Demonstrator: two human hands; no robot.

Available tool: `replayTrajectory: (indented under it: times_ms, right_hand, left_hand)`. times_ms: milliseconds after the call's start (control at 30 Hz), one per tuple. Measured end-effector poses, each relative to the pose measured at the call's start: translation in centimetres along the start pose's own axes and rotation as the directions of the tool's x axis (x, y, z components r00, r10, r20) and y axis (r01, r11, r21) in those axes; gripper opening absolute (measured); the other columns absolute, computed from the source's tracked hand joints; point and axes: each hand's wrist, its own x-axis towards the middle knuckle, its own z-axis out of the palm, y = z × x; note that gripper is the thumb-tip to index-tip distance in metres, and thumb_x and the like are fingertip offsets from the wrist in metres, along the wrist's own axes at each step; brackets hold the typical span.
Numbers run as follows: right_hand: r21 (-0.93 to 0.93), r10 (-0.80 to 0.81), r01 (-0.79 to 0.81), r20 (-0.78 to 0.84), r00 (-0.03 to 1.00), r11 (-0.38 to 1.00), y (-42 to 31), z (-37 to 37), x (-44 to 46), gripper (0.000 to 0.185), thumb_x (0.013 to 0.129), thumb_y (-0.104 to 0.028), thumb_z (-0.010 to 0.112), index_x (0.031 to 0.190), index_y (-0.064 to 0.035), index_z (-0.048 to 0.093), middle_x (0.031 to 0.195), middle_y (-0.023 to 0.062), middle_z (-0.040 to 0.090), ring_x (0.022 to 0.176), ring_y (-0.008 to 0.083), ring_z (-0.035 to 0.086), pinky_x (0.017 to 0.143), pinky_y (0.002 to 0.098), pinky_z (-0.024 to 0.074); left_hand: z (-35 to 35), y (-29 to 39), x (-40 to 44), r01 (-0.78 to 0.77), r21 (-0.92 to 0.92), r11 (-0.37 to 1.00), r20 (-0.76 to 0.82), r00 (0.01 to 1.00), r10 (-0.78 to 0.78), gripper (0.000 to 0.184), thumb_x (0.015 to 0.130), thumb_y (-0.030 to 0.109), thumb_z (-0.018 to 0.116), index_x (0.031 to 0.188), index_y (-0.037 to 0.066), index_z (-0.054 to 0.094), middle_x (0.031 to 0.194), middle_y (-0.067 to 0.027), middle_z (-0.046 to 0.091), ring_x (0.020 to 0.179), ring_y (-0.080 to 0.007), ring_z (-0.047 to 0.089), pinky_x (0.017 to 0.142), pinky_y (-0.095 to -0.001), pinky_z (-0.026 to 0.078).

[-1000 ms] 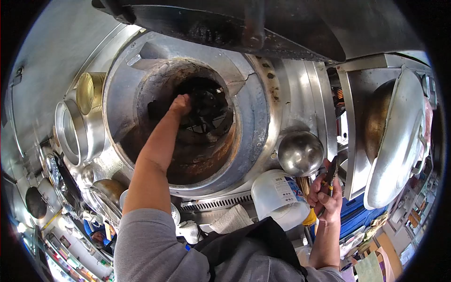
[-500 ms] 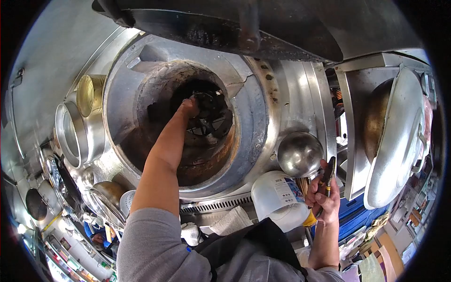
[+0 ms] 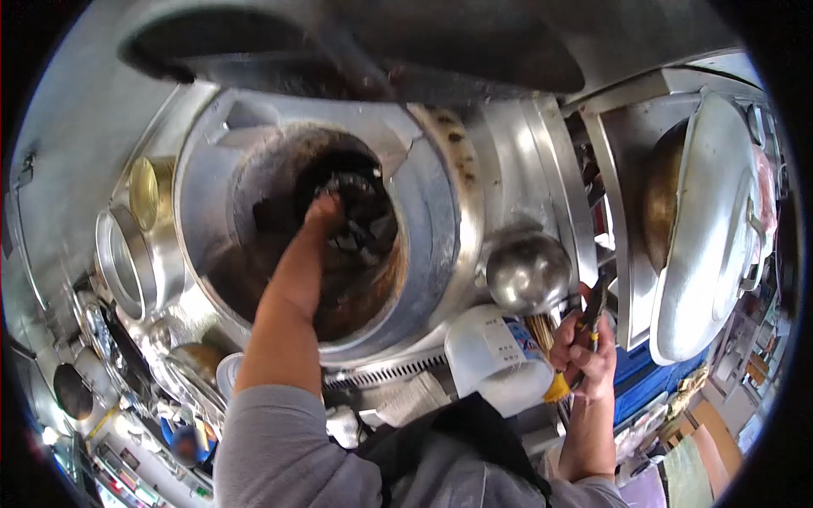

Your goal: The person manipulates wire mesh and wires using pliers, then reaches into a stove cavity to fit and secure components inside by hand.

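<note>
My left hand (image 3: 324,213) reaches deep into the sooty well of a round metal wok stove (image 3: 434,212). It looks closed against the dark burner parts (image 3: 360,207) at the bottom, but its fingertips are hidden and blurred. My right hand (image 3: 589,360) is wrapped round a dark tool with black and yellow handles (image 3: 594,339), which looks like pliers, its tip pointing up. Just left of the right hand are a shiny round metal bowl (image 3: 529,273) and a white plastic jug (image 3: 491,360) with a printed label.
A dark metal sheet (image 3: 356,68) hangs over the stove's far side. On the left stand a gold-coloured tin (image 3: 146,193) and a metal pot (image 3: 127,262). At right, a large metal lid (image 3: 707,229) leans against a steel frame. A cloth (image 3: 415,400) lies at the stove's front.
The view has shifted, so the stove and bowl appear farther left and slightly lower. My left hand is still in the stove well; my right hand still grips the tool.
</note>
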Motion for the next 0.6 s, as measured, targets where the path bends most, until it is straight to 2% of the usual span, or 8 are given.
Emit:
replayTrajectory:
  times_ms: [100, 167, 267, 300, 333, 367, 433, 600]
  right_hand:
    - [0.010, 0.003, -0.003, 0.027, 1.000, 1.000, -0.4, -0.6, 0.2, 0.095, 0.075, -0.011, 0.078, 0.155, -0.0072, 0.027, 0.087, 0.0032, 0.051, 0.059, 0.0114, 0.047, 0.047, 0.0255, 0.0372]
    - [0.063, 0.026, -0.028, 0.042, 0.999, 0.998, -0.5, 0.1, 0.7, 0.095, 0.073, -0.003, 0.074, 0.155, -0.0056, 0.025, 0.090, 0.0032, 0.052, 0.064, 0.0102, 0.050, 0.053, 0.0253, 0.0411]
    - [0.030, 0.036, -0.038, 0.054, 0.998, 0.999, 0.2, 0.7, 0.7, 0.095, 0.074, -0.008, 0.077, 0.155, -0.0067, 0.027, 0.089, 0.0033, 0.051, 0.064, 0.0116, 0.050, 0.048, 0.0253, 0.0393]
    - [0.029, 0.036, -0.038, 0.054, 0.998, 0.999, 0.4, 0.9, 0.7, 0.095, 0.074, -0.008, 0.077, 0.155, -0.0067, 0.027, 0.089, 0.0033, 0.051, 0.064, 0.0116, 0.050, 0.048, 0.0253, 0.0393]
    - [0.033, 0.045, -0.047, 0.058, 0.997, 0.998, 0.5, 1.1, 0.7, 0.095, 0.074, -0.008, 0.077, 0.155, -0.0068, 0.028, 0.089, 0.0033, 0.051, 0.064, 0.0117, 0.050, 0.049, 0.0253, 0.0396]
    - [0.036, 0.054, -0.057, 0.062, 0.997, 0.998, 0.6, 1.1, 0.6, 0.095, 0.073, -0.008, 0.077, 0.155, -0.0069, 0.028, 0.089, 0.0034, 0.051, 0.064, 0.0117, 0.050, 0.049, 0.0254, 0.0399]
    - [0.032, 0.059, -0.061, 0.058, 0.997, 0.998, 0.6, 0.8, 0.6, 0.095, 0.073, -0.007, 0.077, 0.155, -0.0071, 0.028, 0.088, 0.0032, 0.051, 0.062, 0.0116, 0.049, 0.049, 0.0253, 0.0395]
    - [0.066, 0.055, -0.056, 0.023, 0.998, 0.996, 0.0, 0.5, 0.3, 0.095, 0.070, 0.000, 0.068, 0.155, -0.0040, 0.027, 0.089, 0.0039, 0.054, 0.063, 0.0110, 0.051, 0.051, 0.0252, 0.0400]
  left_hand:
    - [-6.2, -0.2, -1.2, 0.002, -0.073, 0.997, 0.150, 0.989, 0.009, 0.047, 0.101, 0.033, 0.034, 0.120, 0.002, 0.064, 0.129, -0.0253, 0.060, 0.123, -0.0416, 0.056, 0.104, -0.0467, 0.046]
    - [-4.1, -3.3, 2.0, -0.022, -0.016, 1.000, 0.093, 0.995, 0.024, 0.043, 0.099, 0.028, 0.038, 0.115, 0.000, 0.066, 0.126, -0.0257, 0.062, 0.120, -0.0418, 0.058, 0.101, -0.0462, 0.049]
    - [0.8, -5.4, 5.4, -0.498, 0.344, 0.796, 0.369, 0.851, 0.373, 0.036, 0.098, 0.025, 0.044, 0.107, 0.001, 0.069, 0.111, -0.0226, 0.070, 0.099, -0.0368, 0.070, 0.085, -0.0449, 0.057]
    - [2.0, -4.9, 5.5, -0.314, 0.015, 0.949, 0.441, 0.854, 0.275, 0.031, 0.096, 0.024, 0.049, 0.102, 0.002, 0.070, 0.099, -0.0182, 0.071, 0.084, -0.0308, 0.071, 0.074, -0.0423, 0.058]
    - [3.0, -4.6, 5.6, -0.048, -0.292, 0.955, 0.536, 0.819, 0.205, 0.026, 0.095, 0.022, 0.053, 0.097, 0.003, 0.070, 0.087, -0.0138, 0.073, 0.069, -0.0247, 0.072, 0.063, -0.0397, 0.058]
    - [1.9, -3.2, 4.4, -0.049, -0.292, 0.955, 0.537, 0.818, 0.206, 0.026, 0.095, 0.022, 0.053, 0.097, 0.003, 0.070, 0.087, -0.0138, 0.073, 0.069, -0.0247, 0.072, 0.063, -0.0397, 0.058]
    - [-2.4, 0.4, 1.0, 0.254, -0.475, 0.842, 0.508, 0.861, 0.027, 0.021, 0.093, 0.022, 0.057, 0.089, 0.005, 0.069, 0.070, -0.0053, 0.069, 0.051, -0.0141, 0.063, 0.048, -0.0334, 0.051]
    - [-1.6, 1.1, 1.6, 0.273, -0.420, 0.866, 0.487, 0.873, -0.040, 0.023, 0.092, 0.022, 0.054, 0.081, 0.006, 0.065, 0.062, -0.0050, 0.063, 0.049, -0.0154, 0.060, 0.044, -0.0333, 0.046]
